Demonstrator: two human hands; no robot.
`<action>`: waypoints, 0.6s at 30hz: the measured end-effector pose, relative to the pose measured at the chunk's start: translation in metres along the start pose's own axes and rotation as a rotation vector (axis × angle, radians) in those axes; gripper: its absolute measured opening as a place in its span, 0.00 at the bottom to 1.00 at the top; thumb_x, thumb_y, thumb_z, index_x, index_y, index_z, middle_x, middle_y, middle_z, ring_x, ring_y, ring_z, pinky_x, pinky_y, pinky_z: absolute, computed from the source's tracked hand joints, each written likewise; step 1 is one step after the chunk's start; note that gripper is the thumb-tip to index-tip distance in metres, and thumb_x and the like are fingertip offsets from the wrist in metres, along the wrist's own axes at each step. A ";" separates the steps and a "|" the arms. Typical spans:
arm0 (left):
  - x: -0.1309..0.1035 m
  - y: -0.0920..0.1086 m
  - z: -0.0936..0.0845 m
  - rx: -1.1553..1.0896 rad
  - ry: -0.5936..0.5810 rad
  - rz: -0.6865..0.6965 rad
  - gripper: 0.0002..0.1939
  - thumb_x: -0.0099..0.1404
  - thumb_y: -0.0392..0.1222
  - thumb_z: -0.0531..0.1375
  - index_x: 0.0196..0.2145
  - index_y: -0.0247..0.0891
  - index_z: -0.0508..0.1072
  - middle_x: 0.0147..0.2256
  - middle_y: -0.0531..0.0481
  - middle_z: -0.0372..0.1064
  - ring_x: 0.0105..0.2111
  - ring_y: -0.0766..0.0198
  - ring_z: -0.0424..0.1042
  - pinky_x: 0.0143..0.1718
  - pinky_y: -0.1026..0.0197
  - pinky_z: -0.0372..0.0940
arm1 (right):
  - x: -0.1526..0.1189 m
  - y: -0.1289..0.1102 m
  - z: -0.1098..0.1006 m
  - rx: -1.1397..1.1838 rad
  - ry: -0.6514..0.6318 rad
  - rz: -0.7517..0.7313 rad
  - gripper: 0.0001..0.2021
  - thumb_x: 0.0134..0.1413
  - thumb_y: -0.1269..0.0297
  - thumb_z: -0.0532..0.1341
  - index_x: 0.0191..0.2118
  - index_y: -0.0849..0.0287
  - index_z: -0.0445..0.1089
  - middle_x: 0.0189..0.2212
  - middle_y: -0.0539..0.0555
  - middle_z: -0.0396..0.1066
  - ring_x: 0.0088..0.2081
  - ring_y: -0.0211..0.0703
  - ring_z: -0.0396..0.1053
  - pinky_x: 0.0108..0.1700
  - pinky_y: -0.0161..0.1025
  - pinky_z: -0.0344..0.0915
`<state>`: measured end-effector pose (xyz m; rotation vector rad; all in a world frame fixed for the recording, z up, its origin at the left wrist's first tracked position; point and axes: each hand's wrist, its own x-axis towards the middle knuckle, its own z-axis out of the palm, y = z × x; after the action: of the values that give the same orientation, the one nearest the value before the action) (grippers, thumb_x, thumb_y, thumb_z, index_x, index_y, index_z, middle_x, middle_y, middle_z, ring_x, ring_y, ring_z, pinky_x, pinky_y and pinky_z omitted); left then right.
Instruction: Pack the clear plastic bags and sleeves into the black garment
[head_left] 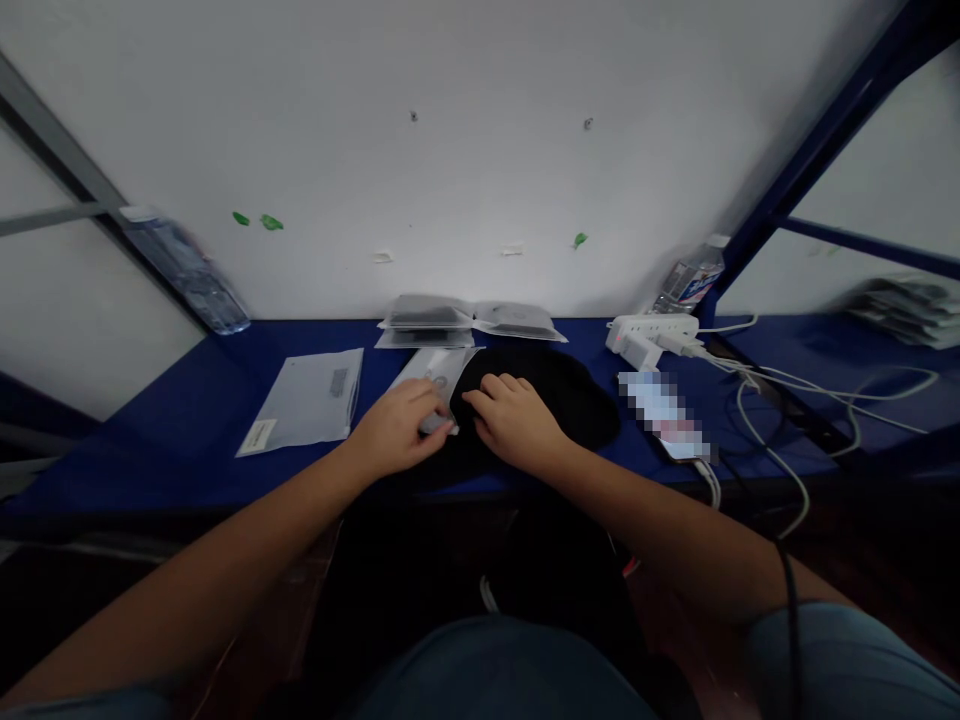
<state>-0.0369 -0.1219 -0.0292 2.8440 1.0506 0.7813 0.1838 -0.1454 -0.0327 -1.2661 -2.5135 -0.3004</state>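
Observation:
In the head view a frosted zip bag [437, 366] lies at the middle of the blue desk. My left hand [401, 428] is closed on its near edge, thumb and fingers pinching the crumpled plastic. Dark folded cloth [566, 390] sits against the bag's right side, its left end beside the opening. Over this cloth rests my right hand [517, 420], fingers bent and pressed into the fabric near the bag. The exact grip of its fingertips is partly hidden. To the left lies another flat frosted zip bag [307, 400] with a white label at its corner.
Filled frosted bags [427, 312] are stacked against the wall. A white power strip [652, 328] with cables and a phone [667, 415] lie at the right. Water bottles lean at the left [187, 270] and right [691, 275]. More packets [911, 308] sit far right.

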 end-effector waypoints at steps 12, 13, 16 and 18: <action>0.052 -0.004 0.005 0.153 -0.280 -0.338 0.15 0.67 0.43 0.54 0.22 0.41 0.69 0.27 0.47 0.72 0.28 0.58 0.70 0.29 0.57 0.57 | 0.000 0.002 0.001 0.031 0.001 0.014 0.12 0.62 0.67 0.58 0.49 0.58 0.73 0.44 0.60 0.70 0.45 0.53 0.64 0.43 0.47 0.58; 0.054 -0.002 0.005 0.173 -0.279 -0.328 0.15 0.66 0.43 0.55 0.22 0.41 0.70 0.27 0.47 0.72 0.28 0.58 0.70 0.30 0.57 0.57 | 0.001 0.002 0.001 0.025 -0.002 0.007 0.11 0.62 0.68 0.58 0.49 0.58 0.73 0.43 0.60 0.70 0.45 0.53 0.64 0.43 0.47 0.58; 0.063 0.005 0.001 0.212 -0.293 -0.319 0.14 0.66 0.41 0.55 0.23 0.40 0.71 0.26 0.46 0.72 0.29 0.57 0.71 0.32 0.57 0.59 | 0.002 0.002 0.003 0.022 -0.001 -0.004 0.11 0.63 0.69 0.57 0.48 0.59 0.74 0.42 0.60 0.70 0.44 0.52 0.64 0.43 0.47 0.58; 0.070 0.009 -0.003 0.223 -0.318 -0.322 0.14 0.66 0.41 0.55 0.23 0.40 0.71 0.26 0.46 0.71 0.29 0.56 0.71 0.32 0.57 0.59 | 0.001 0.003 0.004 0.052 0.008 0.005 0.12 0.64 0.68 0.56 0.48 0.59 0.74 0.42 0.59 0.70 0.44 0.51 0.65 0.45 0.46 0.58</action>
<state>0.0127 -0.0862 0.0066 2.7246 1.5616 0.1922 0.1847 -0.1418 -0.0359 -1.2489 -2.4937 -0.2365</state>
